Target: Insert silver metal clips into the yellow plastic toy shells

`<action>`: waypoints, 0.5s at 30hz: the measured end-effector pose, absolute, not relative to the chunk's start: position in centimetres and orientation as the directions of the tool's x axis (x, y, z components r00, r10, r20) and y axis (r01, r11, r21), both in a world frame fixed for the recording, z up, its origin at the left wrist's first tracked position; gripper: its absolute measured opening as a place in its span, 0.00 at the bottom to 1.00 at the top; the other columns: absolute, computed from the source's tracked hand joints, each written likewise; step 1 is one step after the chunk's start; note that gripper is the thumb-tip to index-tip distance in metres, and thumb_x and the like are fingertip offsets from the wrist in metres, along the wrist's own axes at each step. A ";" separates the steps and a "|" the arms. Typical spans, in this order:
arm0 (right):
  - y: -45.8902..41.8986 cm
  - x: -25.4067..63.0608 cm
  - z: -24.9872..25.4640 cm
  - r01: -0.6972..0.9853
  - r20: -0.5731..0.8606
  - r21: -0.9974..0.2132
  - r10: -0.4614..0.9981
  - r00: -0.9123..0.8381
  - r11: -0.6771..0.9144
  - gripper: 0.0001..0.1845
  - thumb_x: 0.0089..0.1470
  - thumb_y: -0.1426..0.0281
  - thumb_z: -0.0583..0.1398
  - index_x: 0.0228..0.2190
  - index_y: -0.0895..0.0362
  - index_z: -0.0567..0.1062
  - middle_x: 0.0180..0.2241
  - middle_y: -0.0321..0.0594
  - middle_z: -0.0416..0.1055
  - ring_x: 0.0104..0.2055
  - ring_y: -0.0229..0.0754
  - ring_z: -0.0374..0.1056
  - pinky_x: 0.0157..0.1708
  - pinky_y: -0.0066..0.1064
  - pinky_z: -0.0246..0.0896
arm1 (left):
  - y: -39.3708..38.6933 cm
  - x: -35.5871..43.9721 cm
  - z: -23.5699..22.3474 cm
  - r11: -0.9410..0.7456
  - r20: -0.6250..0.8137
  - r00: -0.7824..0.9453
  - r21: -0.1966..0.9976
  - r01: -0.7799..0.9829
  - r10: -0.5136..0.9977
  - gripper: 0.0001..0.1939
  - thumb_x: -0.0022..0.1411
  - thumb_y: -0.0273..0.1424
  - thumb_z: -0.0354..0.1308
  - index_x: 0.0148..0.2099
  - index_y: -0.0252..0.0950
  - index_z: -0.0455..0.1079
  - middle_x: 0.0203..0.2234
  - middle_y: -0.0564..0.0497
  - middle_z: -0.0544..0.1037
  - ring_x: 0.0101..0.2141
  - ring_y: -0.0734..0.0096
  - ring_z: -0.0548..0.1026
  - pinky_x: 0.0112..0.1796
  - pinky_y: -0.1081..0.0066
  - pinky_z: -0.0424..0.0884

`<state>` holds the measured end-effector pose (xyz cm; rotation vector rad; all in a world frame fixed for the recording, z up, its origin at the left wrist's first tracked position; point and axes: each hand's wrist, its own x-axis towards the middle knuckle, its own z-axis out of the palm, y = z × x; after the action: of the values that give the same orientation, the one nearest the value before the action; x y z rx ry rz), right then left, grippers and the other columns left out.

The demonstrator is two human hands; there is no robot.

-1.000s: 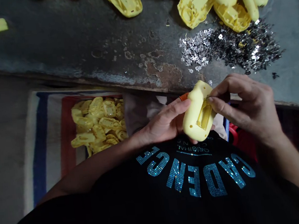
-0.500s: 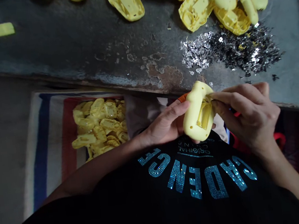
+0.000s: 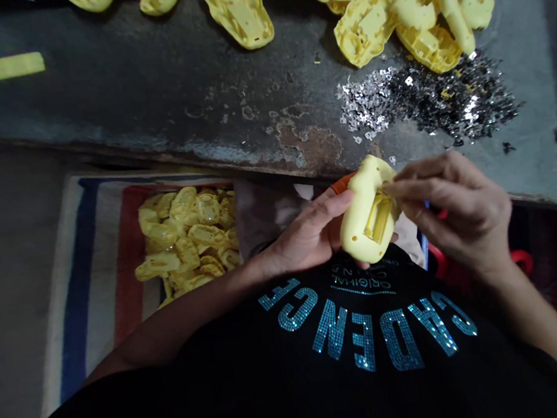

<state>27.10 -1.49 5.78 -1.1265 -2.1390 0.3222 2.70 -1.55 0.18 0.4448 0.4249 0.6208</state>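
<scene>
Yellow shell point(image 3: 367, 215) held in left hand point(image 3: 306, 232) above lap; right hand point(image 3: 452, 212) grip pressed together at recess point(image 3: 377, 218), anything pinched too small to tell. Recess apparently being worked; further picking there seems called for

A rust-patched grey metal worktop point(image 3: 145, 97) is being covered by scattered yellow moulded plastic shells point(image 3: 363, 28), a heap of glittering silver-and-black flakes point(image 3: 427, 101) and a flat yellow plastic strip point(image 3: 9, 66).
</scene>
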 end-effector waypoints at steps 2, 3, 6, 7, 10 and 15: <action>-0.5 27.5 6.1 0.565 0.367 -0.646 0.858 -0.360 0.513 0.15 0.71 0.67 0.72 0.57 0.43 0.87 0.53 0.44 0.87 0.55 0.56 0.82 0.50 0.50 0.79 | -1.8 2.8 0.3 0.684 -0.294 0.658 0.555 -0.473 0.694 0.46 0.64 0.56 0.81 0.76 0.47 0.72 0.66 0.40 0.85 0.51 0.47 0.91 0.33 0.68 0.86; 0.0 27.6 6.3 0.536 0.321 -0.688 0.868 -0.380 0.489 0.18 0.71 0.64 0.73 0.59 0.44 0.86 0.55 0.45 0.86 0.57 0.57 0.82 0.52 0.50 0.80 | -1.9 2.8 0.4 0.665 -0.321 0.617 0.579 -0.472 0.718 0.45 0.62 0.55 0.83 0.74 0.47 0.73 0.64 0.41 0.86 0.50 0.50 0.91 0.36 0.68 0.86; 1.0 27.8 6.4 0.489 0.227 -0.737 0.852 -0.471 0.467 0.24 0.70 0.59 0.74 0.64 0.48 0.82 0.58 0.47 0.85 0.57 0.56 0.82 0.55 0.50 0.83 | -2.3 2.5 0.5 0.629 -0.352 0.562 0.645 -0.434 0.748 0.45 0.61 0.52 0.85 0.73 0.46 0.74 0.58 0.43 0.89 0.46 0.57 0.90 0.37 0.69 0.84; 1.0 27.7 6.3 0.490 0.223 -0.735 0.849 -0.479 0.469 0.25 0.70 0.59 0.73 0.64 0.49 0.82 0.57 0.47 0.85 0.56 0.56 0.82 0.55 0.49 0.83 | -2.4 2.3 0.6 0.620 -0.343 0.567 0.664 -0.417 0.749 0.44 0.63 0.51 0.84 0.73 0.46 0.74 0.56 0.43 0.90 0.44 0.58 0.90 0.36 0.70 0.84; 0.4 27.1 5.4 0.514 0.300 -0.670 0.829 -0.472 0.535 0.27 0.68 0.62 0.73 0.65 0.50 0.79 0.57 0.48 0.84 0.57 0.55 0.82 0.56 0.47 0.83 | -2.7 1.4 0.8 0.591 -0.336 0.560 0.718 -0.367 0.757 0.35 0.67 0.48 0.82 0.69 0.43 0.79 0.50 0.44 0.92 0.42 0.62 0.90 0.40 0.71 0.84; -0.7 26.0 3.4 0.578 0.429 -0.582 0.819 -0.380 0.572 0.27 0.70 0.61 0.69 0.66 0.50 0.75 0.59 0.50 0.83 0.60 0.56 0.80 0.60 0.50 0.82 | -2.5 0.2 0.6 0.532 -0.405 0.427 0.814 -0.236 0.809 0.26 0.64 0.49 0.84 0.57 0.41 0.90 0.46 0.46 0.93 0.43 0.64 0.89 0.44 0.73 0.83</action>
<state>25.99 -0.71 3.35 -1.1110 -2.1019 0.4410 0.23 -2.52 0.65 0.7493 0.8993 0.7346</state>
